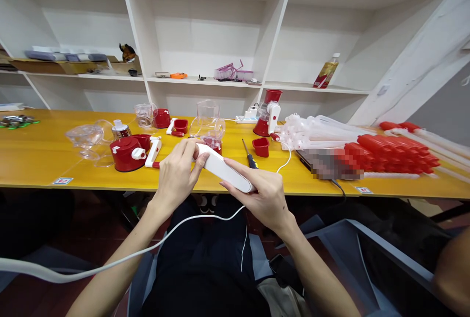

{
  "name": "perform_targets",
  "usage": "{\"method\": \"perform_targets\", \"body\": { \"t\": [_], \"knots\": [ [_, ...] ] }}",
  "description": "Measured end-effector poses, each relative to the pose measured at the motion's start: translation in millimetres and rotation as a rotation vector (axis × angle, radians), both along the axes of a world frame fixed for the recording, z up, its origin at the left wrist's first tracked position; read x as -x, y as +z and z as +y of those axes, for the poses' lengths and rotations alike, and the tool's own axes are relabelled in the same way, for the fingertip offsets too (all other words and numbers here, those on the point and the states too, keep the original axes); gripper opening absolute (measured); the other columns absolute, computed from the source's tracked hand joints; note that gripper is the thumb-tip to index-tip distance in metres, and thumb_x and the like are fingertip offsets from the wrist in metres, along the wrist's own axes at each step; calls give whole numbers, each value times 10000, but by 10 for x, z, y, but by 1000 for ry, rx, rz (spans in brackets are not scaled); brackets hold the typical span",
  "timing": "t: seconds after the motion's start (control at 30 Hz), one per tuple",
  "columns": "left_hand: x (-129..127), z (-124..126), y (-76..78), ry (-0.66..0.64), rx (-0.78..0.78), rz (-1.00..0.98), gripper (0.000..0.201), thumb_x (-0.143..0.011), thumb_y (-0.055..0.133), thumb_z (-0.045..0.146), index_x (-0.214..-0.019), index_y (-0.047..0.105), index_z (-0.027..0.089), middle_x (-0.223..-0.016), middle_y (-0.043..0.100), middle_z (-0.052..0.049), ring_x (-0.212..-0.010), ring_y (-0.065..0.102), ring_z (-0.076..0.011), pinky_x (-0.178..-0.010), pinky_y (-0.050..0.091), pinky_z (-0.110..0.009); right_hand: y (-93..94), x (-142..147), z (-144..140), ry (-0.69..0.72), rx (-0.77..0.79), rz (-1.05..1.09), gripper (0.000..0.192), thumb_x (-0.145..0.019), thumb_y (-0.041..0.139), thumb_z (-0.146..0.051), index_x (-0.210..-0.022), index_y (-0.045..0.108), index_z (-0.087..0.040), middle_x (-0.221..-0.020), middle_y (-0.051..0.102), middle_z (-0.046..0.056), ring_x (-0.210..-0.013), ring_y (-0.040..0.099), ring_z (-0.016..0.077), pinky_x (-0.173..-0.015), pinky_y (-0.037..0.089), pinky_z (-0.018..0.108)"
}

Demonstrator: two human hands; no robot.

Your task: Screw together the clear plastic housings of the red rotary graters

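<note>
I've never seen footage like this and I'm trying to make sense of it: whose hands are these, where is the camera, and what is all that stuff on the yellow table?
There is no machine here. The single picture comes from a camera worn on a person's head, looking forward and down, so the two arms reaching in from below are that person's own. The left hand and the right hand together hold a white handle-shaped part just in front of the table edge. On the yellow table lie a red base with a white crank, clear plastic bowls, a screwdriver, a small red cup, an assembled red and white grinder and a pile of red and white parts. White shelves stand behind.
</note>
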State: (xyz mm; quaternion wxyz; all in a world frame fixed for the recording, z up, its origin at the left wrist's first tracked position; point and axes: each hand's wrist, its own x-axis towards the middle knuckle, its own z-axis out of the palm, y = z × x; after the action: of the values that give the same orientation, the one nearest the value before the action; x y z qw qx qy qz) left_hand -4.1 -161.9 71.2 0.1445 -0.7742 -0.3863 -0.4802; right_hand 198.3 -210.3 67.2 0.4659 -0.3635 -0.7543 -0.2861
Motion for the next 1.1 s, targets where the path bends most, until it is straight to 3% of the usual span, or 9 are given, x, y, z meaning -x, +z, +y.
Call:
{"method": "perform_targets", "body": {
  "t": [0.07,0.27,0.47,0.57,0.8,1.1],
  "knots": [
    [-23,8,-20,-7,30,-33,228,-1072,445,374,-944,518,200,-1042,697,-59,-884,633,-191,-670,431,-287,-15,20,7,-23,-34,-25,419,-798,698,-391,-1161,712,-182,-899,705,-63,-665,507,-124,-692,392,40],
    [-77,46,-62,-198,40,-201,90,-1055,482,243,-1014,548,197,-1082,698,-51,-857,628,-151,-801,494,-295,-26,49,-7,-85,-62,-82,466,-789,709,-401,-1223,684,-233,-892,698,-96,-678,521,-116,-714,392,78],
    [-65,52,-45,-273,2,-189,111,-1048,459,172,-946,493,202,-1209,690,-81,-1246,624,-194,-987,495,-328,-31,73,-22,-114,-89,-89,412,-803,697,-378,-1194,702,-250,-879,699,-90,-675,529,-117,-700,375,95],
    [-59,64,-46,-278,-24,-180,176,-1047,460,182,-874,446,214,-1140,698,-73,-1218,637,-195,-1001,499,-350,-29,82,-30,-125,-93,-87,382,-814,684,-381,-1168,716,-239,-885,703,-80,-681,536,-122,-694,370,94],
    [-28,70,-43,-241,-39,-110,156,-1056,431,230,-903,461,225,-1054,705,-70,-1066,660,-202,-952,531,-404,-15,70,-67,-158,-81,-96,375,-817,679,-394,-1152,724,-231,-849,698,-84,-640,526,-112,-661,353,110],
    [-59,81,-98,-248,-127,-22,114,-1051,398,176,-972,470,217,-1215,674,-105,-1249,598,-212,-1064,507,-437,37,52,-183,-209,-7,-102,391,-822,670,-414,-1177,706,-254,-691,636,-116,-555,473,-112,-601,280,124]
  ]
}}
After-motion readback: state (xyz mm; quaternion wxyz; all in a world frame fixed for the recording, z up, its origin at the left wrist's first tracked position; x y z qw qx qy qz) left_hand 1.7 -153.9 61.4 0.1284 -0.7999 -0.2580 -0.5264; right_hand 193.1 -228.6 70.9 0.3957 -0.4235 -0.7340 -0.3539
